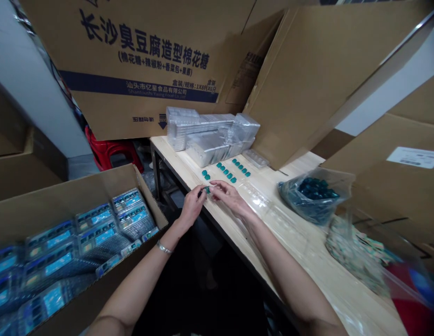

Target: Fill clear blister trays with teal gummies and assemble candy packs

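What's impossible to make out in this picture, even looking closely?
In the head view:
- The teal piece: the left hand and right hand cover most of it, so its shape is unclear.
- The blue-labelled packs: print too small to read; the carton's lower part runs past the frame edge.
- The dark blue pieces: the plastic bag blurs them, so they can't be counted.
- The red item: blurred behind clear plastic and cut off by the edge.
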The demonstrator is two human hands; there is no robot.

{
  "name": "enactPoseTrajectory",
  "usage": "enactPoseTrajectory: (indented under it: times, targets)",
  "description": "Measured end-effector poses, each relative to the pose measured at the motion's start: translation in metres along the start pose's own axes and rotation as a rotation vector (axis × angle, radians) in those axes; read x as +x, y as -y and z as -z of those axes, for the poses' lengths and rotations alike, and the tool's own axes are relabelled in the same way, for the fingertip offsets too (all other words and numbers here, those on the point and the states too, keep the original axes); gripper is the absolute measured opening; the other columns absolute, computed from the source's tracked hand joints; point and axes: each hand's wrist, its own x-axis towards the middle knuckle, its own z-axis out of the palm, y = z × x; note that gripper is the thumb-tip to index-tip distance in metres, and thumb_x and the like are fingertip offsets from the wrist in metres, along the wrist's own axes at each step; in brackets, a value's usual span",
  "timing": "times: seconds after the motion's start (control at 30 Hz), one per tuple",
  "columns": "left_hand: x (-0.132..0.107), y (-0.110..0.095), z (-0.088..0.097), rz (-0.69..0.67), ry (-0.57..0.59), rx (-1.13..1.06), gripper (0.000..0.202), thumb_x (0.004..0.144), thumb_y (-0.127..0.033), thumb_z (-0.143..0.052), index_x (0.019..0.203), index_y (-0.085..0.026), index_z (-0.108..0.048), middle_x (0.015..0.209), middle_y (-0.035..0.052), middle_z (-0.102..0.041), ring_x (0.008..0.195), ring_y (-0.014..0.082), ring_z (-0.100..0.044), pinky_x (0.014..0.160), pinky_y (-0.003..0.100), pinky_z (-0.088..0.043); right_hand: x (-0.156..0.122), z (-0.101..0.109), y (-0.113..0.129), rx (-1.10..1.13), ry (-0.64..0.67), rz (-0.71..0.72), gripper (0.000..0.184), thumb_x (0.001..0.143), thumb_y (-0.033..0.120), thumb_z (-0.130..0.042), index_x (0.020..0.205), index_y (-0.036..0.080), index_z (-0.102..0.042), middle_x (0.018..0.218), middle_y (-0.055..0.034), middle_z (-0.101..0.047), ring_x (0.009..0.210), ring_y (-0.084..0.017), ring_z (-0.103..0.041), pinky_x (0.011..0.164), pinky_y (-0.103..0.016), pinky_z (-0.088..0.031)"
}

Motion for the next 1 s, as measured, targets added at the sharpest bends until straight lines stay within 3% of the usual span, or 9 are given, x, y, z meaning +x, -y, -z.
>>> enactPoseTrajectory:
  times: [0.1,0.2,0.43,0.6,0.77,1.0]
  targets:
    - [-0.002,0.001,0.001,-0.122,-0.022,0.08,0.02,0.085,-0.026,-0.045,0.095,-0.017,-0.06,0.089,0.0054,-0.066,0.083,0.0162,-0.06,0.079,0.027,-0.044,-0.002,0.0,0.0,0.114,0.004,-0.073,0.035,0.067,0.041,-0.067,0.089,0.014,-0.065,0.069,-0.002,-0.062,0.059,-0.011,-0.057,0.062,-0.026,-0.048]
    - [-0.002,0.003,0.002,-0.123,-0.033,0.082,0.018,0.084,-0.028,-0.048,0.092,-0.018,-0.06,0.089,0.0052,-0.066,0.083,0.0165,-0.06,0.078,0.028,-0.044,0.002,0.002,-0.005,0.078,-0.036,-0.052,0.033,0.063,0.039,-0.071,0.083,0.013,-0.068,0.066,-0.0026,-0.064,0.057,-0.012,-0.057,0.061,-0.027,-0.047]
    - [-0.003,0.021,0.008,0.041,-0.012,0.097,0.027,0.085,-0.037,-0.047,0.096,-0.019,-0.063,0.091,0.005,-0.069,0.084,0.0178,-0.063,0.078,0.029,-0.046,0.037,0.023,-0.02,-0.481,-0.268,0.29,0.02,0.072,0.028,-0.063,0.085,0.016,-0.07,0.081,-0.0067,-0.07,0.073,-0.019,-0.063,0.072,-0.031,-0.048]
    - [-0.005,0.029,0.006,0.027,0.075,0.192,0.024,0.085,-0.035,-0.047,0.095,-0.021,-0.064,0.095,0.0042,-0.069,0.089,0.0189,-0.063,0.084,0.031,-0.045,0.054,0.022,-0.035,-0.772,-0.213,0.405,0.019,0.078,0.021,-0.056,0.089,0.02,-0.071,0.088,-0.0064,-0.071,0.083,-0.022,-0.065,0.078,-0.032,-0.047]
    - [-0.004,0.026,0.006,0.019,0.098,0.23,0.024,0.085,-0.033,-0.046,0.09,-0.021,-0.065,0.093,0.0051,-0.069,0.088,0.0201,-0.062,0.085,0.032,-0.044,0.057,0.019,-0.04,-0.857,-0.146,0.483,0.02,0.081,0.019,-0.054,0.091,0.019,-0.071,0.089,-0.0082,-0.07,0.085,-0.021,-0.063,0.078,-0.031,-0.047]
    - [-0.004,0.025,0.005,0.023,0.097,0.253,0.023,0.085,-0.032,-0.045,0.087,-0.021,-0.065,0.091,0.0061,-0.069,0.087,0.02,-0.062,0.083,0.031,-0.044,0.06,0.015,-0.038,-1.102,-0.113,0.396,0.02,0.083,0.016,-0.049,0.082,0.016,-0.069,0.083,-0.0101,-0.067,0.082,-0.02,-0.058,0.074,-0.03,-0.042]
